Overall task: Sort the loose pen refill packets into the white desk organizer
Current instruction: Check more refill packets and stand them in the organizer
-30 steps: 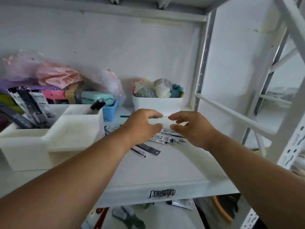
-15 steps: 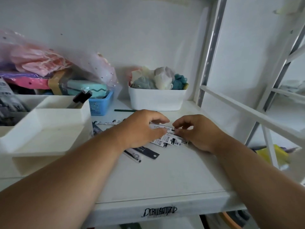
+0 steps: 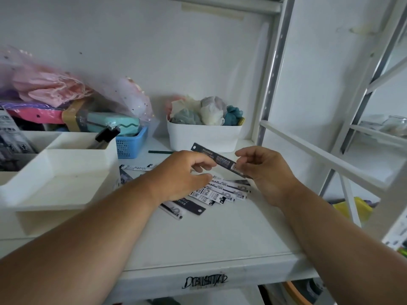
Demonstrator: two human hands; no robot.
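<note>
I hold one dark refill packet (image 3: 220, 159) up off the shelf (image 3: 220, 234), tilted, its punched end high on the left. My right hand (image 3: 267, 172) pinches its lower end between thumb and fingertips; my left hand (image 3: 182, 172) has its fingers curled against the strip's middle, though my knuckles hide how firmly they grip. Below both hands lies the loose pile of packets (image 3: 222, 190), fanned and overlapping; I count about six or seven, but my left hand covers some. One more white packet (image 3: 135, 167) lies apart, just beside the white desk organizer (image 3: 55, 183), which stands at the left with one marker (image 3: 108, 134) leaning in a back compartment. Behind sit one blue basket (image 3: 130, 145) and one white tub (image 3: 204, 137).
</note>
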